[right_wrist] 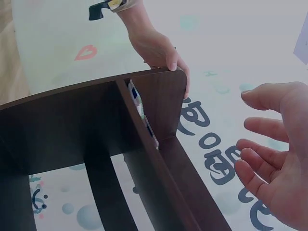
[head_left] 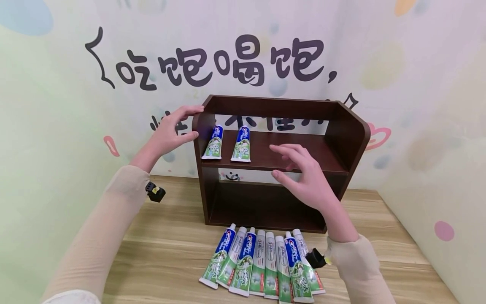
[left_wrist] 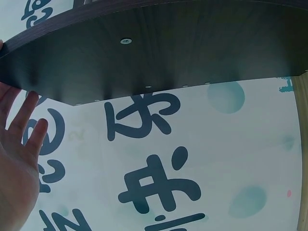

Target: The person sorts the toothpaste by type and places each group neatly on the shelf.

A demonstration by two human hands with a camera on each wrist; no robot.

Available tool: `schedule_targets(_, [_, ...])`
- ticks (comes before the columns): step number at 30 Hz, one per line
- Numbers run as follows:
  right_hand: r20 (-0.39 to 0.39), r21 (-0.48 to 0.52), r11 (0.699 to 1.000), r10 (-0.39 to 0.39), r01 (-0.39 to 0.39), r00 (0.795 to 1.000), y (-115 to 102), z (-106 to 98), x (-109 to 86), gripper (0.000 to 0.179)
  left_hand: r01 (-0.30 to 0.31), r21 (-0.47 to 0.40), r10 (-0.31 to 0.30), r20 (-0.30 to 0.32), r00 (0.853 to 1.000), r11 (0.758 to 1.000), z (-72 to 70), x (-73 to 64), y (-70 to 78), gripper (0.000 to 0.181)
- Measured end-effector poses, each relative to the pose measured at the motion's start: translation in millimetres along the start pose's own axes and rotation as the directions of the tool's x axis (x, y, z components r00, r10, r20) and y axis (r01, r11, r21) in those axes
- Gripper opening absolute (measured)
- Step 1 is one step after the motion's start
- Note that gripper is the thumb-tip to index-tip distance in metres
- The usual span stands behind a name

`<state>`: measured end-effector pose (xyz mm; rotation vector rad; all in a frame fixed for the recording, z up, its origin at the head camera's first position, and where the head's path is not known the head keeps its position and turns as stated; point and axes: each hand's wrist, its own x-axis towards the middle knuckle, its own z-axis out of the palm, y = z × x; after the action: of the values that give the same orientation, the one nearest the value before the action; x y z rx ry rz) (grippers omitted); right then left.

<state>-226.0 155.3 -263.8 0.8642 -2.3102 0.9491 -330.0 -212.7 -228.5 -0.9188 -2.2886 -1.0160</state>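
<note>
1. Step in hand: I judge this to be the stocking of the brown rack [head_left: 209, 196], between one placement and another. My right hand [head_left: 306, 179] carries nothing.
2. Right fingers: spread and loosely bent, thumb apart, no load. The right-wrist view shows them clear of the rack.
3. Left hand [head_left: 167, 134]: fingers extended, resting against the upper edge of the rack's side panel. I read this as steadying; no firm clamp is evident.
4. Placed stock: two blue-and-green toothpaste tubes lie on the upper shelf [head_left: 262, 145], crimped ends to the front. The inner tube [head_left: 241, 145] lies left of my right fingertips, apart from them; the outer tube [head_left: 214, 144] is just beside the panel my left fingers touch.
5. Remaining stock: a fanned row on the desk [head_left: 159, 253], below my right fingers and nearer the wearer. It mixes blue-topped tubes [head_left: 246, 259] with white-topped tubes [head_left: 271, 264]. None is in contact with any fingers.
6. Next move: in my judgement, it calls for lowering the right fingers to the row and pinching one tube; close overlap could drag its neighbour.
</note>
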Motion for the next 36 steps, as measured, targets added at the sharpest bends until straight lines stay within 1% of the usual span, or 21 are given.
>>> schedule_targets(3, [0.007, -0.008, 1.000, 0.008, -0.008, 1.000, 0.4, 1.3, -10.7, 0.055, 0.000, 0.001, 0.000, -0.002, 1.000, 1.000, 0.9, -0.3, -1.0, 0.057])
schedule_targets(8, [0.014, -0.016, 1.000, -0.007, 0.007, 1.000, 3.3, 5.0, -27.1, 0.057, 0.001, -0.001, -0.001, -0.013, 1.000, 1.000, 1.9, 0.3, -2.0, 0.057])
schedule_targets(16, [-0.013, -0.015, 1.000, -0.013, 0.013, 1.000, 15.4, 19.5, -60.2, 0.057, 0.013, -0.004, -0.013, -0.013, 1.000, 1.000, 3.6, -2.3, -1.6, 0.055])
schedule_targets(19, [-0.021, -0.020, 1.000, 0.021, -0.021, 1.000, 20.0, 24.5, -74.3, 0.056, 0.013, -0.009, -0.013, -0.012, 1.000, 1.000, 3.2, -1.4, -1.3, 0.056])
schedule_targets(24, [-0.037, -0.034, 0.994, 0.100, -0.101, 0.994, 31.2, 33.5, -98.7, 0.057, 0.008, -0.010, -0.008, -0.012, 1.000, 1.000, 1.8, 1.8, 1.0, 0.057])
schedule_targets(29, [-0.044, -0.044, 0.988, 0.147, -0.149, 0.988, 42.1, 44.8, -122.0, 0.059, 0.009, -0.018, -0.009, -0.003, 1.000, 1.000, 0.9, 2.4, 2.0, 0.056])
schedule_targets(33, [-0.044, -0.061, 0.981, 0.183, -0.186, 0.982, 47.8, 54.4, -137.0, 0.062, 0.009, -0.021, -0.010, -0.006, 1.000, 1.000, 0.6, 1.6, 0.6, 0.056])
schedule_targets(36, [-0.043, -0.067, 0.971, 0.225, -0.228, 0.973, 51.8, 60.4, -145.8, 0.064, 0.012, -0.019, -0.012, -0.004, 1.000, 1.000, 0.6, 0.8, -0.5, 0.056])
